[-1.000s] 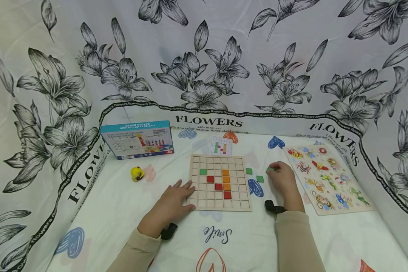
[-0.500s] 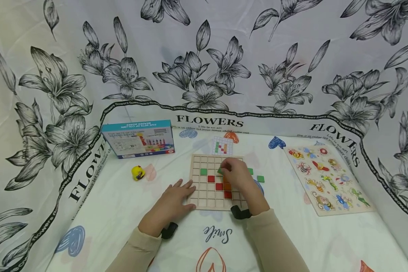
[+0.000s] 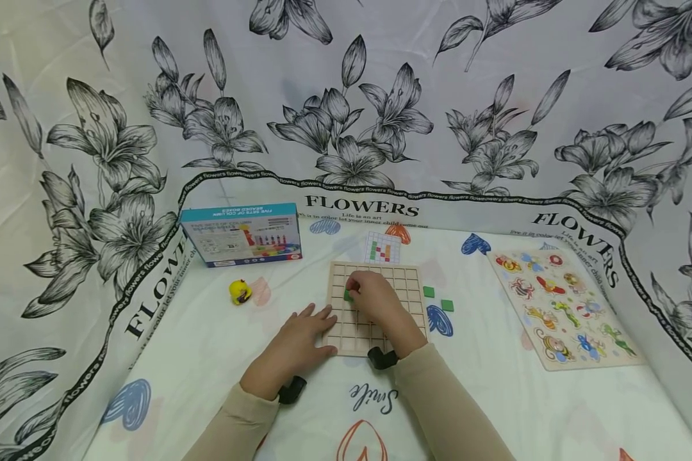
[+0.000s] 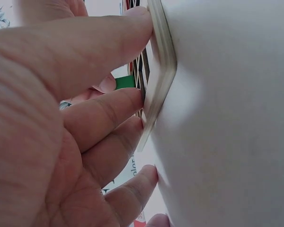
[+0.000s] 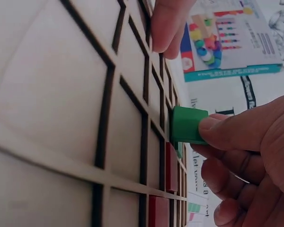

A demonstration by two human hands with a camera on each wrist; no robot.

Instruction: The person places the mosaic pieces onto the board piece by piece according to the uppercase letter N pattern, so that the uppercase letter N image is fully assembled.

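My right hand (image 3: 375, 298) is over the left part of a wooden grid board (image 3: 346, 346). Between thumb and fingers it pinches a green square tile (image 5: 187, 125), whose edge reaches the grid in the right wrist view. Red tiles (image 5: 158, 211) sit in cells nearby; in the head view the right hand hides them and the orange ones. My left hand (image 3: 296, 339) rests at the board's left edge, fingers spread, fingertips and thumb touching the rim. Two loose green tiles, one nearer the board (image 3: 429, 292) and one farther right (image 3: 447, 305), lie on the cloth.
Behind the board lies a pattern card (image 3: 382, 248) with coloured squares. A toy box (image 3: 245, 237) stands at the back left, with a yellow duck (image 3: 239, 292) in front of it. An insect puzzle board (image 3: 565, 307) lies at the right. Flowered cloth rises behind.
My right hand has moved left from the cloth beside the loose tiles, across the board, carrying a green tile to its left part. The left hand has stayed at the board's edge.
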